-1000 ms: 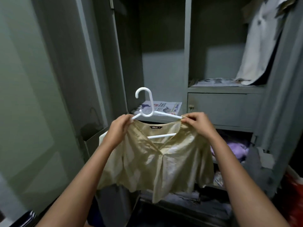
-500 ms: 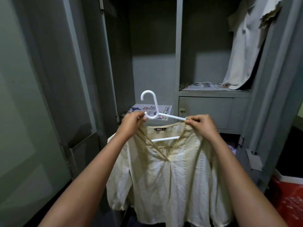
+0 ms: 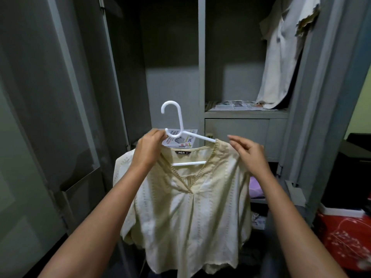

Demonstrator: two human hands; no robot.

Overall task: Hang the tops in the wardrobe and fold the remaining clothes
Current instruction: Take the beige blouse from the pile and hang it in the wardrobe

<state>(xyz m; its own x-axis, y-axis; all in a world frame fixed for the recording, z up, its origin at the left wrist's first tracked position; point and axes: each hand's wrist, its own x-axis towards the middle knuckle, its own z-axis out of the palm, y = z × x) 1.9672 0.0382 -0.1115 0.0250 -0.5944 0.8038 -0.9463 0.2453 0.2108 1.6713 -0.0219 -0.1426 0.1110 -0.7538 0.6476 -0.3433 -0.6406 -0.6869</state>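
Grey metal wardrobe point(image 3: 241, 125) stands open; before it hangs a cream V-neck blouse point(image 3: 190, 207) on a white plastic hanger point(image 3: 176, 125). Left hand point(image 3: 147, 151) grips the hanger's shoulder; right hand point(image 3: 249, 152), fingers loose, hovers at the blouse's other shoulder.

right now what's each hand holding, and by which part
The left hand grips the white hanger at its left arm beside the hook's base, with the cream top draped on it. The right hand holds nothing, fingers loose above the top's shoulder.
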